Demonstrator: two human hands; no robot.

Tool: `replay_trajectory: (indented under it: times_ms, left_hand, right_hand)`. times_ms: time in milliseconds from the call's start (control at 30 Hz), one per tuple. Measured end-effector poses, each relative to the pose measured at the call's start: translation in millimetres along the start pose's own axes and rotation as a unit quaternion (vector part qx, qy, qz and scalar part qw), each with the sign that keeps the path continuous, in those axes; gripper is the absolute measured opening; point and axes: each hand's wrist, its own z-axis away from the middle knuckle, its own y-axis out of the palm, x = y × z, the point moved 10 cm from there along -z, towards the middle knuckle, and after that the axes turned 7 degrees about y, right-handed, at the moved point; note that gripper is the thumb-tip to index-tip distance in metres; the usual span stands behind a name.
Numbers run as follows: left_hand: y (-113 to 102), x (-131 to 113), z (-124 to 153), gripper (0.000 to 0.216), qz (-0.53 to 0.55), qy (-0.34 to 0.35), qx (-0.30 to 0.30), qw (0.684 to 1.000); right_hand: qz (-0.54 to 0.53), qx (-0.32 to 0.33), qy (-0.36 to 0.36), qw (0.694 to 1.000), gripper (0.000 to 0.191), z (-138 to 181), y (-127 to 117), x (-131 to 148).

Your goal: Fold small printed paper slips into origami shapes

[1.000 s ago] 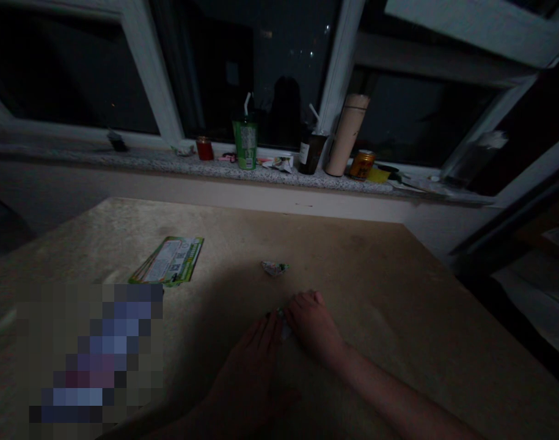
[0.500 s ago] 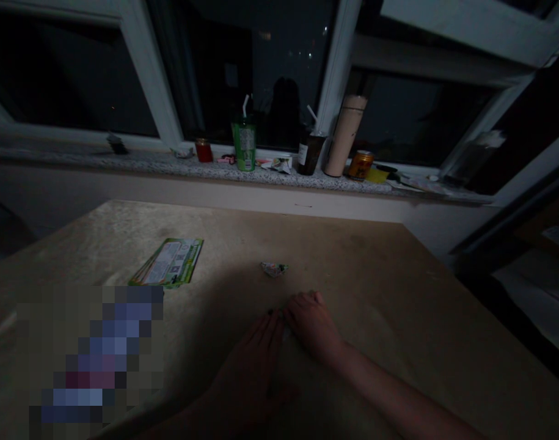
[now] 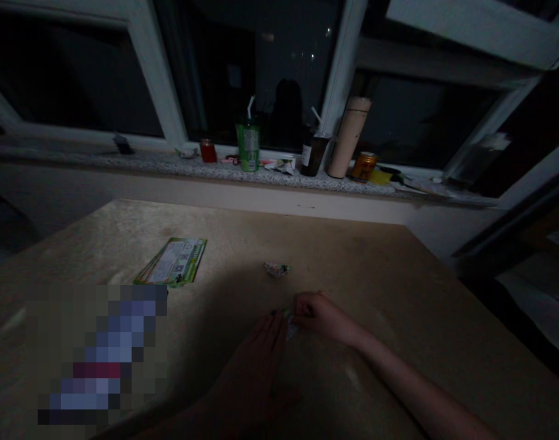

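Observation:
The scene is dim. My left hand (image 3: pixel 256 360) lies flat with fingers stretched out, pressing on a small piece of folded paper (image 3: pixel 291 329) on the brown table (image 3: pixel 398 275). My right hand (image 3: pixel 320 315) pinches the right edge of that same paper with closed fingers. Most of the paper is hidden under both hands. A small finished folded paper shape (image 3: pixel 276 269) lies on the table a little beyond my hands.
A stack of green printed leaflets (image 3: pixel 173 263) lies to the left. On the stone windowsill (image 3: pixel 169 164) stand a green cup with a straw (image 3: pixel 248 145), a dark cup (image 3: pixel 313 154), a tall beige flask (image 3: pixel 347 137), a red jar (image 3: pixel 208 150) and a yellow can (image 3: pixel 363 166).
My right hand has turned from lying over the paper to pinching its edge, with the wrist shifted right. The left hand stays pressed flat. The view moved slightly.

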Motion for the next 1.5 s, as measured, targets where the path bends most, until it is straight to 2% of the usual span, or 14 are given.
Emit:
replay_trajectory:
  times_ms: [200, 367, 600, 800, 933, 1500]
  left_hand:
    - [-1, -1, 1, 0.093, 0.013, -0.002, 0.009, 1.000]
    - [-4, -2, -1, 0.092, 0.025, -0.010, 0.011, 1.000]
    - [-5, -6, -4, 0.090, 0.019, -0.019, 0.029, 0.999]
    - [-6, -6, -5, 0.089, 0.020, -0.001, -0.003, 1.000]
    - [-6, -5, -5, 0.089, 0.019, -0.013, 0.011, 1.000]
    - [-3, -5, -3, 0.090, 0.024, -0.006, -0.007, 1.000]
  right_hand:
    - [-0.117, 0.036, 0.017, 0.992, 0.011, -6, 3, -15]
    - [-0.167, 0.068, 0.032, 0.983, 0.003, -4, 8, -17]
    - [-0.178, 0.070, 0.047, 0.980, 0.005, -5, 8, -17]
    - [-0.178, 0.056, 0.043, 0.981, 0.007, -5, 10, -19]
    - [-0.177, 0.050, 0.045, 0.982, 0.006, -5, 8, -19]
    - [-0.200, 0.099, 0.037, 0.974, 0.004, -4, 7, -17]
